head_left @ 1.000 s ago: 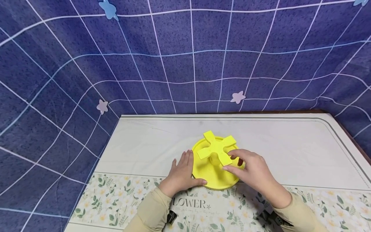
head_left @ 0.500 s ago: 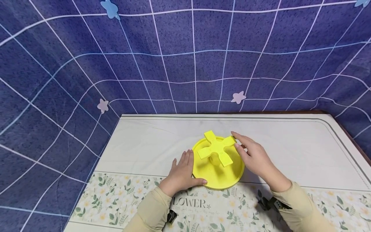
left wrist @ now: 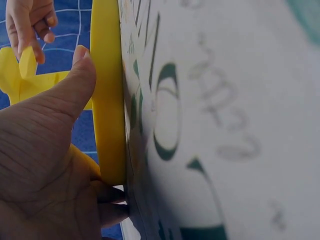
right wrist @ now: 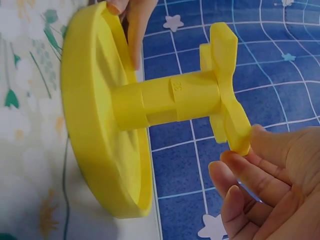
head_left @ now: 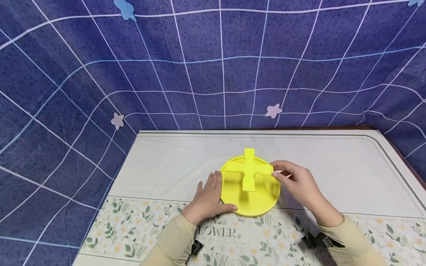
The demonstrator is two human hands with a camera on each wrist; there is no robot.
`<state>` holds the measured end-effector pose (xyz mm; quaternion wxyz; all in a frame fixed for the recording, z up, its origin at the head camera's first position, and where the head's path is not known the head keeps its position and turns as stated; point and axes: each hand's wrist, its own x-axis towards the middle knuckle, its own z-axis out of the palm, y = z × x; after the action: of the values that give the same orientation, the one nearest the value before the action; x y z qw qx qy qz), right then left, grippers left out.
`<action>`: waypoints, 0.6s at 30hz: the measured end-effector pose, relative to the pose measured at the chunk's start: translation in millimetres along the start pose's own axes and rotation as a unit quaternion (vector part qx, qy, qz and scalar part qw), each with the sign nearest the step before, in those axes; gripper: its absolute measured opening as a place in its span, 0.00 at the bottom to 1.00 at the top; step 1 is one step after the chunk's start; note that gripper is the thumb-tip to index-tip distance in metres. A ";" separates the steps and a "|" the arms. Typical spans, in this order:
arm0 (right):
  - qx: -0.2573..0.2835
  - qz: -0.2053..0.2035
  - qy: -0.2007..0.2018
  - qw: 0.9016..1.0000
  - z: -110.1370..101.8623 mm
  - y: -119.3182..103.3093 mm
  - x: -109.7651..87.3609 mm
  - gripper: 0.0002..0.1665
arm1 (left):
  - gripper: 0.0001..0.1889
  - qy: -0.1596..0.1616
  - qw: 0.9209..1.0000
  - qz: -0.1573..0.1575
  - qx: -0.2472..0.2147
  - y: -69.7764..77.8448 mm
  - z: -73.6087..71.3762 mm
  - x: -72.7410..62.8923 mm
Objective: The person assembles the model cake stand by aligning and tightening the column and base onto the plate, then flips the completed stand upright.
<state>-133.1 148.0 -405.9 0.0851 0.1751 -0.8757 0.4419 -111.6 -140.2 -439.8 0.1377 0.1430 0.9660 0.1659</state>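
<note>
A yellow round base (head_left: 247,207) with a raised rim stands on the table. From its middle rises a yellow cylindrical column (right wrist: 165,100) with a visible seam. On top sits a yellow cross-shaped piece (head_left: 248,168) with flared arms. My right hand (head_left: 296,181) pinches the right arm of this cross between thumb and forefinger; its other fingers curl loosely below. My left hand (head_left: 208,201) presses against the base's left side with straight fingers, its thumb on the front-left rim. In the left wrist view, the thumb (left wrist: 82,75) touches the base's edge (left wrist: 107,100).
The table carries a white cloth (head_left: 173,162) with a floral, lettered band (head_left: 139,229) along the front. A dark blue curtain (head_left: 199,74) with a light grid pattern and stars hangs behind and at the sides.
My right hand let go of the cross's front-right arm, moved back to the far-right arm and pinched it. The cross has turned clockwise seen from above. The left hand stays put.
</note>
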 end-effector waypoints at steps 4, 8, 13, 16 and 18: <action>0.008 -0.003 0.004 1.000 1.7 -0.4 -5.9 0.12 | 0.64 0.001 1.000 0.001 0.003 0.4 -0.6 0.1; 0.015 -0.011 0.011 1.000 5.1 -3.0 -9.5 0.12 | 0.64 0.002 1.000 0.001 0.004 1.0 -1.8 0.3; -0.010 -0.021 0.005 1.000 10.6 -10.8 -12.7 0.13 | 0.64 0.000 1.000 -0.001 0.007 1.3 -1.8 0.7; -0.034 -0.034 0.001 0.999 15.5 -16.2 -14.3 0.15 | 0.65 0.001 1.000 -0.001 0.008 1.2 -1.2 0.8; -0.046 -0.048 0.003 0.998 19.5 -18.9 -14.7 0.16 | 0.65 0.001 1.000 -0.002 0.011 0.9 -0.5 1.0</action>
<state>-112.2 125.4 -407.9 0.1164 0.2119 -0.8854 0.3971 -112.5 -139.2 -439.3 0.1357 0.1424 0.9681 0.1552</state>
